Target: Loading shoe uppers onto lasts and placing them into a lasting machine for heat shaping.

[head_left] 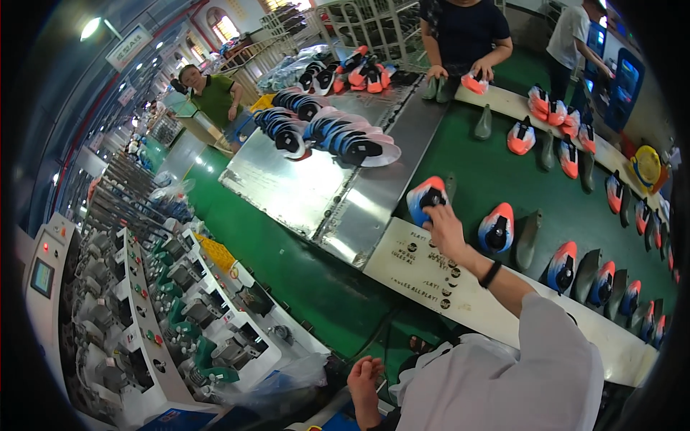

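A shoe point(427, 198) is being held by the right hand point(443, 228), with the fingers closed on its near end, over the green belt point(474, 179) close to the white rail point(424, 269). The shoe is blue, white and orange, and its long side is running from the hand up and to the left, with the orange tip pointing away from the person. The black opening is being turned up toward the camera. A black band point(490, 274) is being worn on the right wrist, and a white sleeve point(553, 359) is covering the arm. The left hand point(365, 381) is being kept low at the bottom edge, with the fingers curled loosely and nothing seen in them; whether it is touching anything cannot be told. Just right of the held shoe, one more shoe point(496, 228) is lying on the belt beside a dark shoe form point(527, 241). About four more such pairs are being carried along the belt to the right, getting too small to count well. On the far side about six orange shoes are lying by the far rail. One orange shoe point(474, 82) is being touched by a person in a dark shirt point(467, 32). A pile of dark soles point(323, 129) is sitting on a shiny metal table point(287, 187); they are too many to count. Two more people are being seen, one in green point(215, 97) at the left and one in white point(568, 36) at the right. Machines point(144, 316) are filling the lower left.
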{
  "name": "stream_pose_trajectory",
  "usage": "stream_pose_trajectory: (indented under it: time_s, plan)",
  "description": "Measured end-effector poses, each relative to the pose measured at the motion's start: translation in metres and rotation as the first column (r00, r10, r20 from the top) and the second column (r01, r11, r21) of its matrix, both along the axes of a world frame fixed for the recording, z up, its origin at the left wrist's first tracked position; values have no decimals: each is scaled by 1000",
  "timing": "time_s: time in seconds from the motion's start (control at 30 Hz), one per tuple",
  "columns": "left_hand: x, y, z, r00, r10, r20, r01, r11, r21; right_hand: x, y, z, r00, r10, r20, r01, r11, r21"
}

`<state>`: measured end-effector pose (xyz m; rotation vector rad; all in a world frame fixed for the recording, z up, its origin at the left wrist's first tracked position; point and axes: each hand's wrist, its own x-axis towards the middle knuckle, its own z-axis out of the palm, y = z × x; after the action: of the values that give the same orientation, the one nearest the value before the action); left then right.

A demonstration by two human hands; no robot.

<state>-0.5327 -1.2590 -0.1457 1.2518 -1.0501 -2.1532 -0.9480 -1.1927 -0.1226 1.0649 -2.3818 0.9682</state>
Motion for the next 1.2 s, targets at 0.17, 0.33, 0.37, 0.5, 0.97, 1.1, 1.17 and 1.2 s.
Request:
stream_pose_trajectory:
  time_s: [0.17,0.33,0.37,0.5,0.97,1.1,1.17,1.2]
  plan:
    - [31,0,4,977,206,47,-208,978,36,-94,-46,-94,977,-203,64,172,931,324]
    - [50,25,2,924,381,37,-383,922,62,-72,-76,-125,896,-107,431,-124,871,475]
    - [60,30,-4,921,388,42,-390,919,56,-58,-79,-125,894,-98,437,-134,872,470]
    - [42,21,2,916,397,61,-402,898,177,-47,-68,-134,919,18,395,-180,908,377]
    - [-5,-45,21,978,181,104,-198,962,188,45,-13,-142,972,115,205,-167,952,257]
    - [-5,-95,12,977,165,137,-189,965,183,46,-14,-150,971,113,210,-170,947,274]
    - [-3,-132,5,985,139,101,-157,967,201,52,-22,-147,958,37,285,-142,923,359]
    - [-8,-150,2,982,154,107,-172,968,184,51,-22,-147,962,42,271,-134,933,333]
